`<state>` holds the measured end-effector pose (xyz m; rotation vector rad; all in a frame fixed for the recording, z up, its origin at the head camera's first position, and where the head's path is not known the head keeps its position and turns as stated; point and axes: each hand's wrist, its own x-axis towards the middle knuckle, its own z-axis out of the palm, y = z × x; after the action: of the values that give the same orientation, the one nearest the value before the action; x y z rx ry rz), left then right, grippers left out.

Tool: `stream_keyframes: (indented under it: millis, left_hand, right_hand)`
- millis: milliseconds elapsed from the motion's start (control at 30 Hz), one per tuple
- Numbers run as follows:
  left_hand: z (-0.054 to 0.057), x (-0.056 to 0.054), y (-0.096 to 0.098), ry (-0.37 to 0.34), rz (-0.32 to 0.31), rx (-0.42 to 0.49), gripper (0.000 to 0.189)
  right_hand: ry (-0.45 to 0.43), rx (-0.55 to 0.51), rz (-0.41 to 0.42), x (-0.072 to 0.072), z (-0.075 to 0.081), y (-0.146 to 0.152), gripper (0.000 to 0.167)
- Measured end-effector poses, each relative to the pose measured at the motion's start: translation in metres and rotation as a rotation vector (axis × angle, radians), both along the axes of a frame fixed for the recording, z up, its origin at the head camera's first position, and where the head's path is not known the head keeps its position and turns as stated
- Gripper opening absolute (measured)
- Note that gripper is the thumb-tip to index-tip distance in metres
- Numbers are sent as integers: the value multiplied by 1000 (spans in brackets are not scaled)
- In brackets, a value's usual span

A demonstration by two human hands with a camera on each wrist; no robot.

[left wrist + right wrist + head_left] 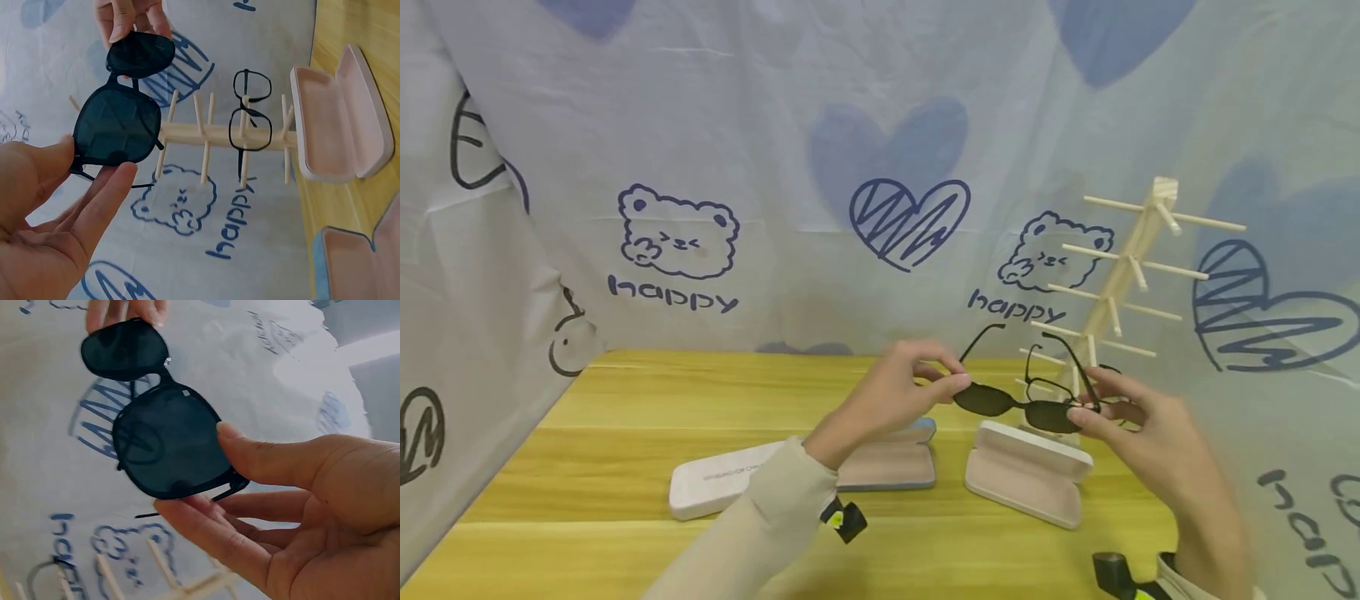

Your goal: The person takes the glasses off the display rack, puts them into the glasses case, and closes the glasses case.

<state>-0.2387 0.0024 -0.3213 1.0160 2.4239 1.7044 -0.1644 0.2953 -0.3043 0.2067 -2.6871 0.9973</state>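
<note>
A pair of black sunglasses with dark lenses is held up above the table, its temples unfolded and pointing away. My left hand pinches one outer end of the frame between thumb and fingers. At the other end, my right hand grips the frame near the hinge, thumb on the near side. Both lenses show fully in the right wrist view. Just behind the sunglasses, black-rimmed eyeglasses hang on a wooden display rack with several pegs.
On the wooden table lie an open white glasses case with a pink lining, an open blue case partly behind my left arm, and a closed white case. A printed cloth hangs behind.
</note>
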Motion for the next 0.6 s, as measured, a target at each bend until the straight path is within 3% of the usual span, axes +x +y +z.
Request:
stream_keyframes:
  millis: [133,267,400,600]
  left_hand:
    - [-9,4,-18,-23,57,-1,5]
    - [-18,7,-32,-37,105,-15,4]
    - [-26,10,-46,-27,144,-33,6]
    - [-36,18,-64,-102,191,-24,13]
  right_hand:
    - [-7,-94,93,-10,-11,-17,63]
    - [-68,-144,122,-17,-20,-32,64]
    - [-109,-157,143,-24,-26,-47,64]
    - [-73,-155,221,-31,-35,-62,60]
